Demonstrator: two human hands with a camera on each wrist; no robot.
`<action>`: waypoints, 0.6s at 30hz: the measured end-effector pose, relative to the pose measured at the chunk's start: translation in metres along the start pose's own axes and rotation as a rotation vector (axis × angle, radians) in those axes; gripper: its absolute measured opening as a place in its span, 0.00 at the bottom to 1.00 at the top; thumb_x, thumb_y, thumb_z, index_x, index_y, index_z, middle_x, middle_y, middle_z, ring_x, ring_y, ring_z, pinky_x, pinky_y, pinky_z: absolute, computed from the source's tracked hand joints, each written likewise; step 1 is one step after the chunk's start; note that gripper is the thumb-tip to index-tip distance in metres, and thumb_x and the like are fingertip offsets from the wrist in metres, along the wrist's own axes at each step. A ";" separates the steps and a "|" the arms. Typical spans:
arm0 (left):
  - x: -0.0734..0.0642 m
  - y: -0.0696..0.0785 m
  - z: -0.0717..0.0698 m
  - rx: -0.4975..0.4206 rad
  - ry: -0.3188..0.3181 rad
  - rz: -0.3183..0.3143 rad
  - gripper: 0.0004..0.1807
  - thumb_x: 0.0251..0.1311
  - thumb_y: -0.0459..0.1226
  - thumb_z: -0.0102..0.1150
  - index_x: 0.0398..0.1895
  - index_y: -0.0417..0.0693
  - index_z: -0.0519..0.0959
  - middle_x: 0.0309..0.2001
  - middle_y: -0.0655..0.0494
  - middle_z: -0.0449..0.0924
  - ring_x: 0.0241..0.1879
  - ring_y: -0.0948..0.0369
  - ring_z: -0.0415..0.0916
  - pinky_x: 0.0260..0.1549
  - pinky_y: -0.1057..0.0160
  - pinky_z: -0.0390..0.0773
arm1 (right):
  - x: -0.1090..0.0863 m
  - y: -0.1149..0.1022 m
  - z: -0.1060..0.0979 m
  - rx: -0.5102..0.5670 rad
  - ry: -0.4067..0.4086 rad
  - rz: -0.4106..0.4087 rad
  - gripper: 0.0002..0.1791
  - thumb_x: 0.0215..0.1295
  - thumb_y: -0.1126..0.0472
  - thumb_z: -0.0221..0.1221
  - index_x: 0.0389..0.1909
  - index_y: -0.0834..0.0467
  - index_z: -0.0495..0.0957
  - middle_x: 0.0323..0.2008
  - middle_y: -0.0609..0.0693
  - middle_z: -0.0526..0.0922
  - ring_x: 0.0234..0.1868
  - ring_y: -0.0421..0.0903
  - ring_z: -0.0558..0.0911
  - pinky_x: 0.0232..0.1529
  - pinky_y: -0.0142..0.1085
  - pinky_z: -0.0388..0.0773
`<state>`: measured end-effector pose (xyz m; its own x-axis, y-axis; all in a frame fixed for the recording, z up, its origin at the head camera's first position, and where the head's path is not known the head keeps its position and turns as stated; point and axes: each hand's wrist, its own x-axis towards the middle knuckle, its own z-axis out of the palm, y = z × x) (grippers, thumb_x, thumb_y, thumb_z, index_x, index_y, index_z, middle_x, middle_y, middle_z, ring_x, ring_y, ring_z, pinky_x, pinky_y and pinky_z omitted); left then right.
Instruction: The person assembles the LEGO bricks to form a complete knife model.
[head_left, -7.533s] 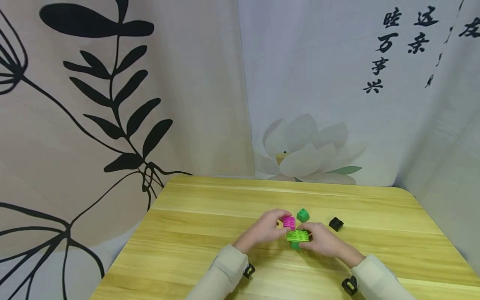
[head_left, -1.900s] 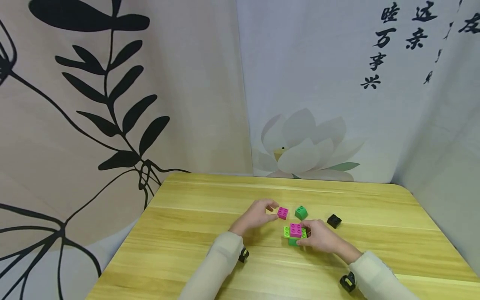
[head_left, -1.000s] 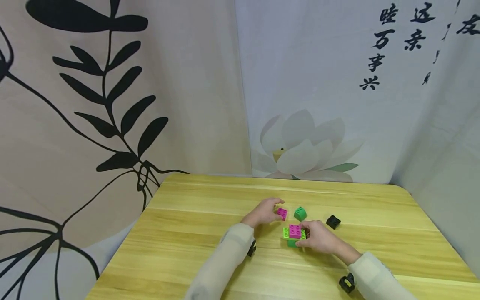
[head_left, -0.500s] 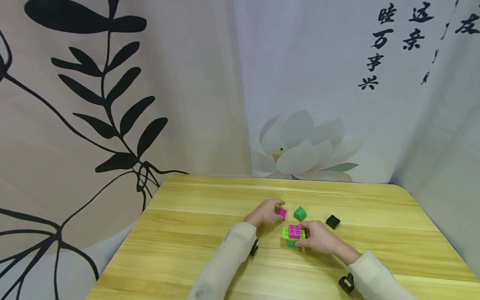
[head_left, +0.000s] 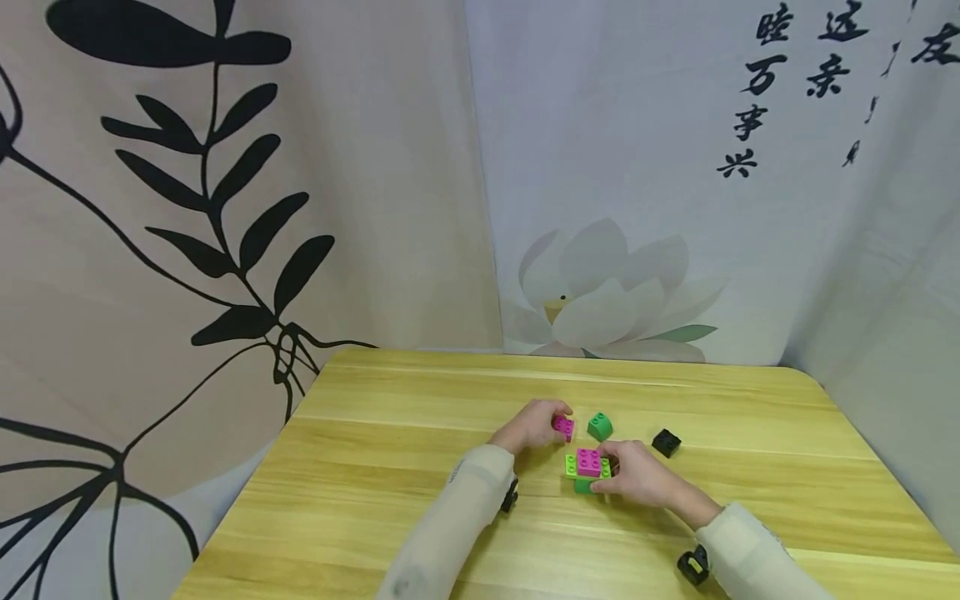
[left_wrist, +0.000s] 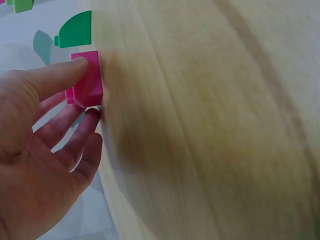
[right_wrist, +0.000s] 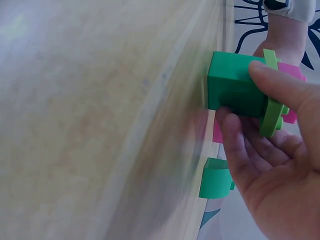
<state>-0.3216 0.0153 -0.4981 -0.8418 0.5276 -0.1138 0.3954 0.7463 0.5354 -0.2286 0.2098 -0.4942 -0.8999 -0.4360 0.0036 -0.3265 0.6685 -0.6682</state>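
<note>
My left hand (head_left: 536,423) pinches a loose pink toy building brick (left_wrist: 89,80) between thumb and fingers, low at the table surface. My right hand (head_left: 637,473) holds a small stack from its right side, thumb and fingers around it. At the bottom of that stack is a green brick (right_wrist: 235,82), with a lime-green plate (head_left: 572,467) across it. A second pink brick (head_left: 588,462) sits on the plate's studs. Just behind, between the hands, stands a green brick with a curved side (head_left: 600,427), touched by neither hand.
A black brick (head_left: 666,442) lies on the wooden table (head_left: 390,467), right of and behind the stack. Black wrist cameras (head_left: 693,566) are worn at both sleeves. A printed cloth (head_left: 405,208) hangs behind the table.
Over these seconds a pink brick has come onto the lime plate. My left hand has since moved to the other pink brick and closed on it. My right hand stays at the stack.
</note>
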 end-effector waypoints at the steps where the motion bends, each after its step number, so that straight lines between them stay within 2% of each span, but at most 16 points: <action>1: 0.000 0.000 0.000 0.001 0.000 -0.003 0.24 0.55 0.36 0.67 0.56 0.51 0.76 0.49 0.58 0.78 0.50 0.62 0.73 0.52 0.64 0.71 | 0.000 0.000 0.000 0.000 -0.001 0.000 0.18 0.51 0.55 0.71 0.38 0.59 0.77 0.25 0.42 0.76 0.24 0.38 0.72 0.22 0.31 0.71; 10: -0.003 -0.006 0.000 -0.001 0.004 0.000 0.18 0.54 0.37 0.68 0.50 0.48 0.80 0.40 0.61 0.79 0.42 0.65 0.73 0.47 0.66 0.72 | 0.000 -0.002 0.001 -0.010 0.008 -0.001 0.17 0.50 0.56 0.71 0.36 0.58 0.77 0.24 0.42 0.75 0.23 0.38 0.72 0.22 0.31 0.71; 18: -0.009 -0.008 -0.002 0.000 0.003 0.005 0.18 0.55 0.40 0.67 0.50 0.50 0.80 0.41 0.63 0.78 0.43 0.66 0.73 0.48 0.66 0.72 | -0.001 -0.003 0.000 -0.027 0.009 0.008 0.17 0.50 0.56 0.71 0.36 0.58 0.77 0.24 0.41 0.75 0.23 0.38 0.71 0.22 0.31 0.70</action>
<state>-0.3177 0.0038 -0.4999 -0.8408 0.5304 -0.1086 0.3997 0.7434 0.5363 -0.2271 0.2082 -0.4918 -0.9050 -0.4253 0.0054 -0.3272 0.6881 -0.6476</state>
